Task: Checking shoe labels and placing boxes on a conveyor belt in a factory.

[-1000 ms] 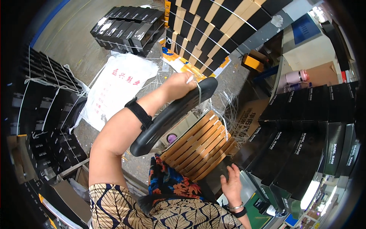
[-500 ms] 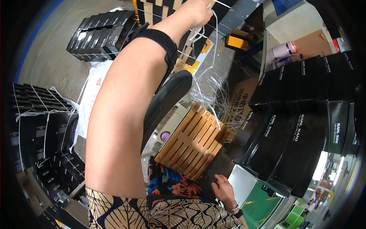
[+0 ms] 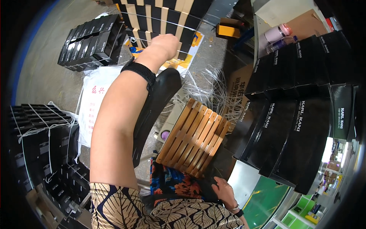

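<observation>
My left hand reaches far forward to the front of a tall bundle of black boxes. Tan strips and thin white straps run across that bundle. The hand looks curled, its back toward me, and its fingertips are hidden; what it grips, if anything, does not show. A black band circles my left forearm. Low on the right, my right hand holds nothing, with its fingers apart, beside the pale metal surface. Between my hands sits a slatted wooden board on a pale machine with a purple round button.
Loose clear strapping lies tangled beyond the wooden board. Black boxes are stacked high on the right. Strapped black boxes and a white sack stand left. A black curved pad lies beside my left forearm.
My left hand has come back toward me, down and to the left, and the white strap that trailed from it no longer shows. My right hand has hardly moved. The view has shifted slightly.
</observation>
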{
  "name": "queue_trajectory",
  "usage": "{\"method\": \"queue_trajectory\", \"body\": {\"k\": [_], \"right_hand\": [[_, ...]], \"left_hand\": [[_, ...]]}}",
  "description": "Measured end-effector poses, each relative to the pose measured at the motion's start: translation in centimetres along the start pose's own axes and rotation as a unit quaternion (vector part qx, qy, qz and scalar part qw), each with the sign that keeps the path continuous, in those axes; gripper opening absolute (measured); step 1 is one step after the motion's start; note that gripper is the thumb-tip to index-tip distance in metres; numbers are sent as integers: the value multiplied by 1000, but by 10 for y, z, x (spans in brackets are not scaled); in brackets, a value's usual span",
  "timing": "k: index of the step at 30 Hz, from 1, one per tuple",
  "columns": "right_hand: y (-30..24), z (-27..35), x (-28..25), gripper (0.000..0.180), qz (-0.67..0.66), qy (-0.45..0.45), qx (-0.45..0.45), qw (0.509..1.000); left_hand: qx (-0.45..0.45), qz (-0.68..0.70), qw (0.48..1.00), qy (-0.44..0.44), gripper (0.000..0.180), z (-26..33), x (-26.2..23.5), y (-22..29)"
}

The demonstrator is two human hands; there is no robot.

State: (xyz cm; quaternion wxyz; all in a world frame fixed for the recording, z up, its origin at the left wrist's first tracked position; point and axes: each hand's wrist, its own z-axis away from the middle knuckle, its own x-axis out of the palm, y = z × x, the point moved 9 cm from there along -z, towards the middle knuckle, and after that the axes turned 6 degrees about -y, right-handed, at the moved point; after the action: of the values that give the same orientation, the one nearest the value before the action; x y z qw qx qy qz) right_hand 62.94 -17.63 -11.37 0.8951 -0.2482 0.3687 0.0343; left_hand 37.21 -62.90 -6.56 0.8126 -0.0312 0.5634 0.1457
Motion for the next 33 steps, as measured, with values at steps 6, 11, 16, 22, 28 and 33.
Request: {"method": "queue_trajectory", "body": {"k": [6, 11, 16, 22, 28, 33], "right_hand": [[11, -8, 8, 35, -58, -39, 40, 997], [1, -18, 4, 35, -18, -40, -7, 999], [-4, -27, 9, 35, 8, -70, -29, 997], [-10, -44, 17, 33, 41, -111, -71, 990], [-25, -55, 10, 32, 65, -114, -77, 988], [-28, -51, 9, 31, 51, -95, -90, 990]], "left_hand": [[141, 234, 960, 59, 36, 77, -6, 33], [209, 122, 969, 51, 48, 179, 28, 31], [34, 104, 991, 78, 54, 261, 72, -9], [-58, 87, 988, 118, 53, 308, 106, -5], [-115, 121, 958, 234, 44, 312, 81, 22], [115, 325, 923, 168, 40, 281, 114, 126]]}}
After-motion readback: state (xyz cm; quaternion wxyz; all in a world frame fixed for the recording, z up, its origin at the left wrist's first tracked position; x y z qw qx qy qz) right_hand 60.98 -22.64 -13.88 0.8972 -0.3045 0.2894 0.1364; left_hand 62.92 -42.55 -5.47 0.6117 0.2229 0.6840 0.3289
